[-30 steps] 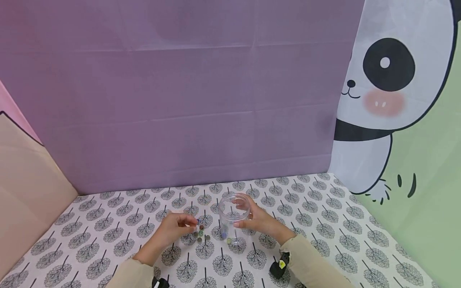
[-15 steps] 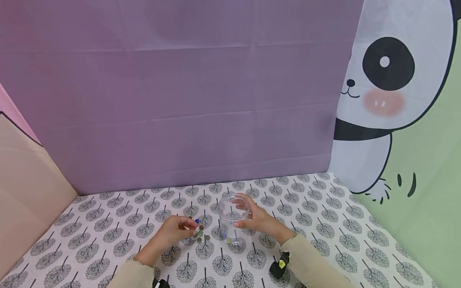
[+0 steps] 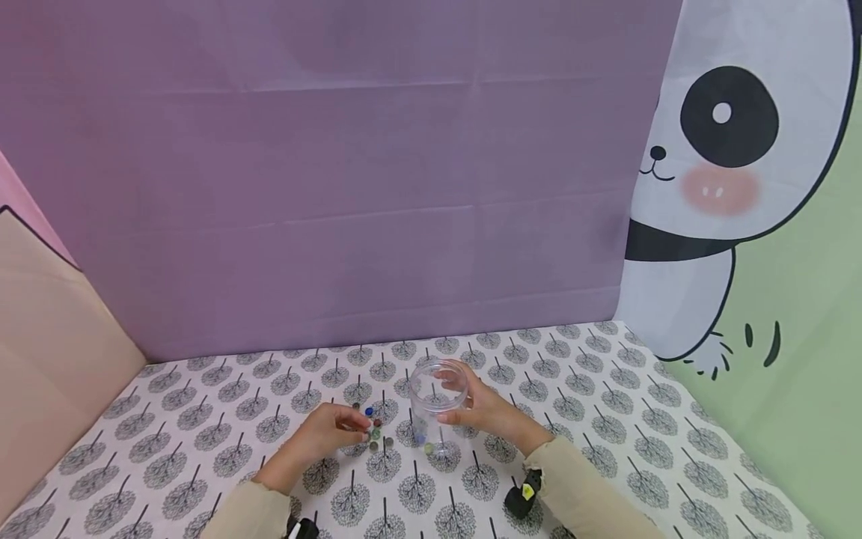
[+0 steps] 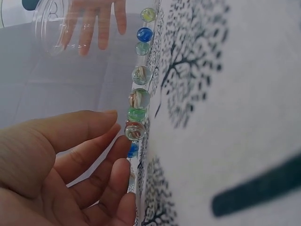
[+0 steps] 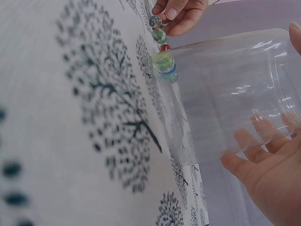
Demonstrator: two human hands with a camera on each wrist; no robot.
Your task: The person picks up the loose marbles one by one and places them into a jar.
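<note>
In the head view, my left hand (image 3: pixel 328 428) is beside a small group of glass marbles (image 3: pixel 375 433). Its thumb and fingers are apart and loosely bent, with the fingertips right at the marbles. A blue marble (image 3: pixel 369 412) and a dark marble (image 3: pixel 355 406) lie just past the fingers. My right hand (image 3: pixel 488 408) grips a clear plastic jar (image 3: pixel 426 419) from the side, its thumb and fingers around the upper part. The jar stands upright with its mouth uncovered. At its bottom are a yellow-green marble (image 5: pixel 163 62) and a blue marble (image 4: pixel 145 34).
A white cloth with black tree prints (image 3: pixel 222 464) covers the table. Behind its far edge hangs a purple backdrop (image 3: pixel 377 224), with a panda picture (image 3: pixel 714 172) at the right. Black wrist straps (image 3: pixel 521 498) show at the sleeves.
My left fingers have drawn back slightly from the blue marble, which now shows fully, as does the dark one behind it. The right hand and jar have stayed in place.
</note>
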